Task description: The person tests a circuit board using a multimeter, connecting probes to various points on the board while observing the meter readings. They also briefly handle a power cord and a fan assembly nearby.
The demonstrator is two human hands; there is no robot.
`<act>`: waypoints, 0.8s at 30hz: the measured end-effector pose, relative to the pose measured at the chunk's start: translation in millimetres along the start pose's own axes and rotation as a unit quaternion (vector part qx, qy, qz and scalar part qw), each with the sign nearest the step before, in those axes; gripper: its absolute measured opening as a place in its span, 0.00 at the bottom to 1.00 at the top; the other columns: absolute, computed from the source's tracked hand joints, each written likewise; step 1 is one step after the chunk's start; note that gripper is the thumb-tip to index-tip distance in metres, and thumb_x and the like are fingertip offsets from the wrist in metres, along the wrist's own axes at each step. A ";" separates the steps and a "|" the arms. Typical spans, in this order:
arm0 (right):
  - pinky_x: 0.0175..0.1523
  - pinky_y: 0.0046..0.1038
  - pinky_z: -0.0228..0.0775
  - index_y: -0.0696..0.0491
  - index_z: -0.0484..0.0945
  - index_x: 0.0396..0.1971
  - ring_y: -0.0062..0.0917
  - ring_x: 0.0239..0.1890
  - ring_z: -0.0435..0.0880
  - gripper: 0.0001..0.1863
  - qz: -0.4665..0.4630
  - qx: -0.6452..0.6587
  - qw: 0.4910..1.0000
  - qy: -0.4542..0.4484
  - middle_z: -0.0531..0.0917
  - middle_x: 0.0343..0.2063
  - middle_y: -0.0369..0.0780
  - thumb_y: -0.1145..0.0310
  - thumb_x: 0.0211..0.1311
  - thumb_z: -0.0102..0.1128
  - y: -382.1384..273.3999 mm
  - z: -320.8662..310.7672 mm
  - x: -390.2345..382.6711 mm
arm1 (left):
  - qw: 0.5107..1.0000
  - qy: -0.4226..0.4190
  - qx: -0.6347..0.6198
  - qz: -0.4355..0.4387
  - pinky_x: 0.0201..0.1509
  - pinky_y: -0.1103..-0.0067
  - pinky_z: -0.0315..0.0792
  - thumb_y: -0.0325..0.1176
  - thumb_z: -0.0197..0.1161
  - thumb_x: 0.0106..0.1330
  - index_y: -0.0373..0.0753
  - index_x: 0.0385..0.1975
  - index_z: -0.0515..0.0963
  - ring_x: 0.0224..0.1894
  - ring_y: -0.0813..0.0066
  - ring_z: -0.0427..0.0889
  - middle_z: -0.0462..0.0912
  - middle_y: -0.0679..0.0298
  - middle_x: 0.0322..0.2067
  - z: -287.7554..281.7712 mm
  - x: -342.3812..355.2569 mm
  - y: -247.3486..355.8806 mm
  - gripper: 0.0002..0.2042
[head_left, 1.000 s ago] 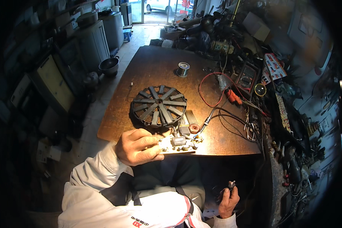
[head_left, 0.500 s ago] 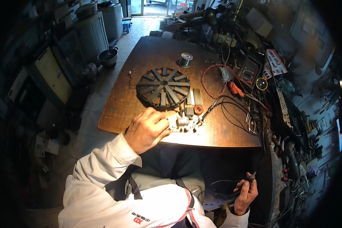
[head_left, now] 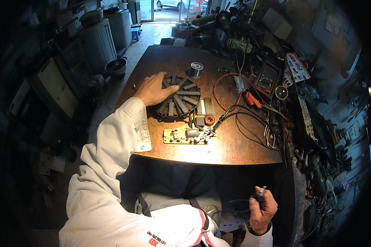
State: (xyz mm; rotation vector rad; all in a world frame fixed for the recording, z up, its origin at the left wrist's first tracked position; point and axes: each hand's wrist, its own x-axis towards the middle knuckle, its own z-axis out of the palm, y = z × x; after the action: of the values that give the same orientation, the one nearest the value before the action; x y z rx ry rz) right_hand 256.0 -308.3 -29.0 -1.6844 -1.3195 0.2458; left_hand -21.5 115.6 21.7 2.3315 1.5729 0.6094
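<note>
A: Where is the round coil (head_left: pixel 182 104) from the left hand (head_left: pixel 156 88)?

B: Directly under it and to its right. The hand lies over the far left part of the rim, with the thumb laid right across the top.

A: Is that grip closed?

B: No, it looks spread: thumb and fingers stand apart. How firmly they press, I cannot tell.

A: And a long axis?

B: The coil has none, being a flat disc with dark bars fanning from its middle. The circuit board (head_left: pixel 169 140) does: it runs left to right, on the near side of the coil, close to the near edge of the surface (head_left: pixel 243 142). (The finned heat sink (head_left: pixel 208 107) sits just right of the coil.)

A: Which hand is nearer the coil?

B: The left, clearly; it touches it. The right hand (head_left: pixel 263 212) is well apart, to the right and nearer the body, short of the surface's near edge. Its grip is pressed together, pinching a dark plug (head_left: pixel 259 195) with the prongs upward.

A: How are the arms posed?

B: The left sleeve (head_left: pixel 138 123) reaches far from the near left, back of the hand up. The right forearm shows only at its cuff (head_left: pixel 259 239), the hand raised above it.
</note>
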 end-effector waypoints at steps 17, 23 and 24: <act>0.56 0.45 0.72 0.58 0.79 0.37 0.48 0.50 0.78 0.21 -0.276 -0.072 0.958 -0.036 0.83 0.43 0.48 0.71 0.41 0.78 -46.9 155.9 143.1 | 0.993 0.021 -0.114 -0.010 0.66 0.66 0.71 0.53 0.84 0.45 0.26 0.60 0.70 0.62 0.49 0.77 0.77 0.40 0.58 6.5 30.3 -27.0 0.48; 0.57 0.45 0.70 0.59 0.77 0.36 0.48 0.48 0.78 0.21 -0.264 -0.109 0.958 -0.035 0.83 0.38 0.48 0.73 0.41 0.77 -54.7 159.4 144.3 | 0.970 -0.007 -0.232 -0.064 0.62 0.70 0.74 0.48 0.81 0.51 0.25 0.56 0.77 0.58 0.58 0.81 0.81 0.45 0.54 -10.0 29.9 -40.9 0.38; 0.56 0.45 0.70 0.60 0.77 0.36 0.48 0.48 0.78 0.21 -0.261 -0.108 0.959 -0.036 0.83 0.38 0.48 0.74 0.41 0.77 -54.8 160.4 144.5 | 0.969 -0.009 -0.240 -0.065 0.61 0.70 0.74 0.48 0.81 0.52 0.26 0.56 0.78 0.57 0.58 0.81 0.81 0.45 0.53 -14.6 27.7 -42.9 0.37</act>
State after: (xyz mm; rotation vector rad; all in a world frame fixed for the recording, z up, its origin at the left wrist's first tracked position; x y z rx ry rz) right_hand 173.8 -101.6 -18.4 -1.4420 -1.8447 -0.1551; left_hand -54.5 157.1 21.1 1.8562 1.3693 0.8275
